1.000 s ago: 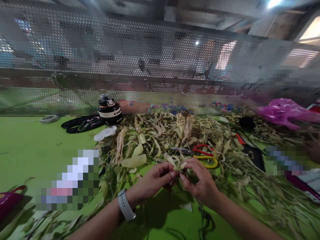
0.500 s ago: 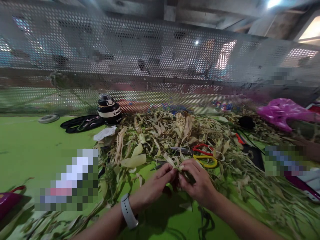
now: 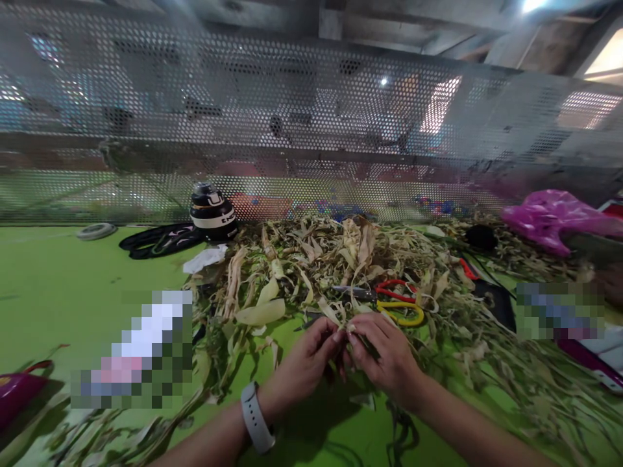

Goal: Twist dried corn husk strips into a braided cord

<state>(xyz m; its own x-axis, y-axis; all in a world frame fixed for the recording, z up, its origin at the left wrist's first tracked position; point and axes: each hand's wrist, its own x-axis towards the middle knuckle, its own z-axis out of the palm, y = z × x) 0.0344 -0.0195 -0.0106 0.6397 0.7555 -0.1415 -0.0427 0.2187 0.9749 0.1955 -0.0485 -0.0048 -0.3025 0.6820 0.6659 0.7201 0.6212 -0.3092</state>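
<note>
Pinched by left hand [image 3: 312, 357] and right hand [image 3: 389, 360], apparently for steadiness, are pale dry leaf strips [image 3: 332, 314], red-and-yellow-handled metal scissors [image 3: 364, 294] lying farther right

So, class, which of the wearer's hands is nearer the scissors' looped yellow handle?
Right: the right hand is just on the near side of the yellow handle; the left hand is farther off, nearside and to the left.

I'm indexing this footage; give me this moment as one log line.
left hand: pinching pale leaf piece | right hand: pinching same piece | scissors: lying beyond hands, among plant scraps
</note>
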